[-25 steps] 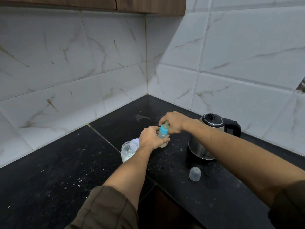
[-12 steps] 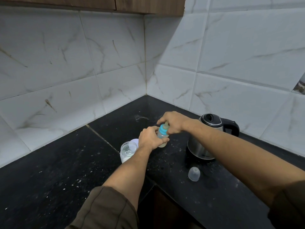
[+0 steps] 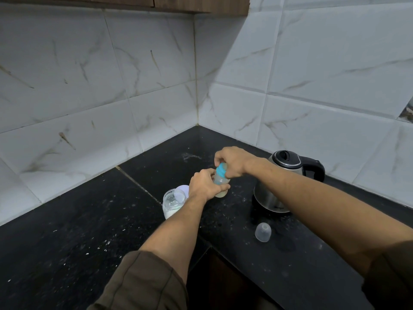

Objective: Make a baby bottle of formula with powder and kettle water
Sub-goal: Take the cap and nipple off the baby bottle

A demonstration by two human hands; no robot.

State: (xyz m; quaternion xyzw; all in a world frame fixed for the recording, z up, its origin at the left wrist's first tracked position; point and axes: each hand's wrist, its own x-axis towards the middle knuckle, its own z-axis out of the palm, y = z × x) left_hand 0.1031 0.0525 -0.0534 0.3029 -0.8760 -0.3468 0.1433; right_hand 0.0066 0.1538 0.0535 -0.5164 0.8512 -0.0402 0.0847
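While both hands (image 3: 209, 185) grip the bottle (image 3: 221, 182), tiled walls (image 3: 312, 74) corner the speckled black counter (image 3: 78, 220).

A home kitchen, most likely: a black speckled stone counter (image 3: 67, 231) meets marble-look wall tiles (image 3: 111, 86) in a corner, wooden cabinets (image 3: 201, 3) hang overhead, and an electric kettle (image 3: 279, 186) stands there.

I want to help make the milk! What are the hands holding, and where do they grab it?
The baby bottle: left hand wraps its body, right hand grips its blue top.
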